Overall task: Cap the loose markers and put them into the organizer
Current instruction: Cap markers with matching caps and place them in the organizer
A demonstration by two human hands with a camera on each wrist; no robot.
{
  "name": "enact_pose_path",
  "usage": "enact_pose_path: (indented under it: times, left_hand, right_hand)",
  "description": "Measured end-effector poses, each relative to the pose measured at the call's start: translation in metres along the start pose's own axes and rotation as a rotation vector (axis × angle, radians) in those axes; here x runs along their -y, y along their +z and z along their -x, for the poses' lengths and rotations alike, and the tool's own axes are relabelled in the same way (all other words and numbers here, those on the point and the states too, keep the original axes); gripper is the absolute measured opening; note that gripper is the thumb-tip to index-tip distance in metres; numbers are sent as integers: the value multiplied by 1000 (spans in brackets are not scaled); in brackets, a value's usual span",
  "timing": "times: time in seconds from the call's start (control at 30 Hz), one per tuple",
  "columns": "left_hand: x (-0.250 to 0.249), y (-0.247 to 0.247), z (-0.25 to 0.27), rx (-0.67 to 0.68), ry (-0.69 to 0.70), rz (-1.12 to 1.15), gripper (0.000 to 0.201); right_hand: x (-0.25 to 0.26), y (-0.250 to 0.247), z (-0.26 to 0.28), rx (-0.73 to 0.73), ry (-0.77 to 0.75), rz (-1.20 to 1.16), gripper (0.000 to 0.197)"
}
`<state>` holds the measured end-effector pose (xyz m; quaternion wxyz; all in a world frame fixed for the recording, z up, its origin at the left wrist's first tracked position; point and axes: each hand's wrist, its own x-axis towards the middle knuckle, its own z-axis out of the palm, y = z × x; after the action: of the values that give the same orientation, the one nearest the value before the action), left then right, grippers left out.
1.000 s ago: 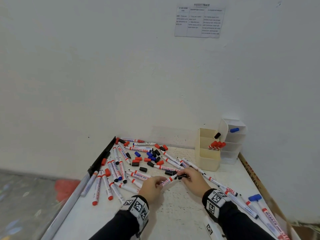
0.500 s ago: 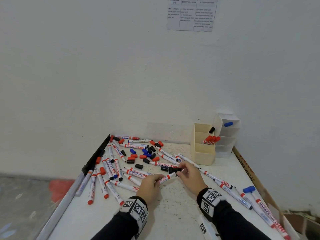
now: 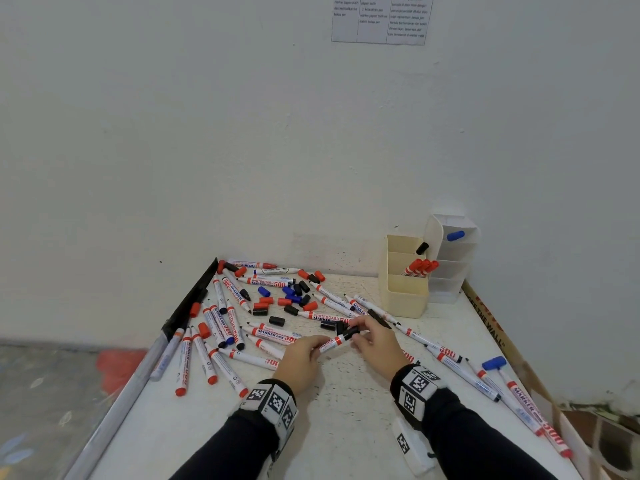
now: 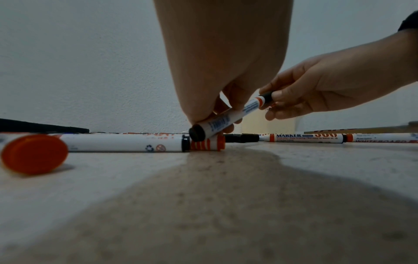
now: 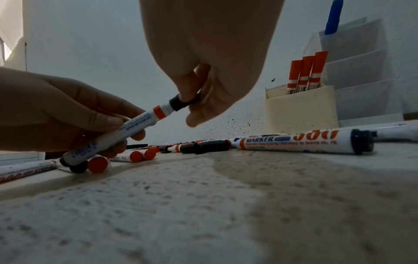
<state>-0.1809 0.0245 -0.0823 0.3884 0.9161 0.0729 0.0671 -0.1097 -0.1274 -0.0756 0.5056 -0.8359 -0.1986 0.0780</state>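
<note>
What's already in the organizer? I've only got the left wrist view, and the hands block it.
Observer: Three red-capped markers stand together in the cream organizer.
Operator: Anything else stowed in it?
Observer: One black-capped marker, in the compartment behind them.
Operator: Are any blue caps still loose?
Observer: Yes, several blue caps lie loose among red and black ones.
</note>
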Motion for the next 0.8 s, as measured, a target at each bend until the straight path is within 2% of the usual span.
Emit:
enact_pose_path:
  times: [0.1, 0.13, 0.23, 0.37, 0.47, 0.57, 0.7, 0.8]
  left_hand:
    - [-5, -1, 2, 17, 21, 41, 32]
    - [-6, -1, 3, 17, 43, 47, 31]
    - [-7, 0, 4, -15, 82, 14, 29]
    - [-7, -3, 4, -33, 102, -21, 29]
    - [-7, -2, 7, 16, 131, -31, 26]
    - [-5, 0, 6, 80, 94, 175, 23]
    - [-7, -2, 7, 185, -76, 498, 23]
    - [-9, -1, 6, 237, -118, 582, 22]
  right_hand:
    - [3, 2, 2, -12, -9, 26, 14]
    - [5, 2, 2, -20, -17, 40, 14]
    - [8, 2, 0, -57, -15, 74, 38]
    - [8, 4, -1, -38, 67, 99, 47]
    - [9, 6, -4, -5, 91, 93, 49]
    - [14, 8, -8, 21, 49, 53, 47]
    - [19, 6, -10, 84, -42, 58, 43]
    - [20, -6, -8, 166, -70, 99, 39]
